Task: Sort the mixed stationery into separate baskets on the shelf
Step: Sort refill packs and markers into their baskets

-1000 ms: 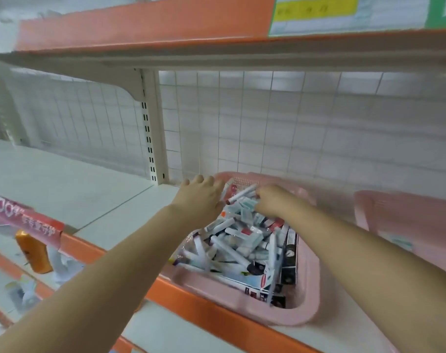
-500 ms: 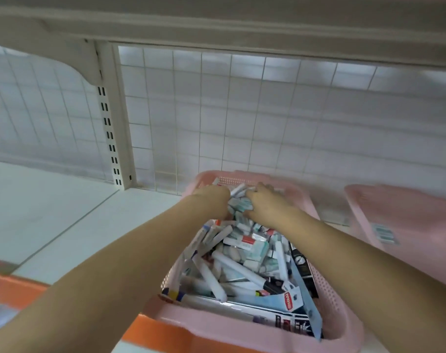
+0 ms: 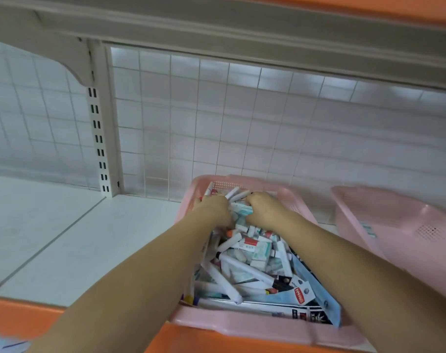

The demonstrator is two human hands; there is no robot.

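A pink basket [image 3: 242, 324] stands on the white shelf, heaped with mixed stationery [image 3: 250, 261]: white markers, small eraser boxes, glue tubes and flat packets. Both my hands are at its far end, sunk into the pile. My left hand [image 3: 213, 208] has its fingers curled down among the markers. My right hand [image 3: 264, 208] is curled over small teal-and-white boxes right beside it. The fingertips are buried, so what each one holds is hidden.
A second pink basket [image 3: 395, 225] stands to the right, tilted, with only a label showing inside. The white shelf board [image 3: 64, 238] stretches left, with an orange front edge [image 3: 26, 319]. A wire grid back panel [image 3: 217, 128] and the upper shelf close in overhead.
My view has dropped and moved closer to the basket. Both hands have come together at the far end and dug deeper into the pile.
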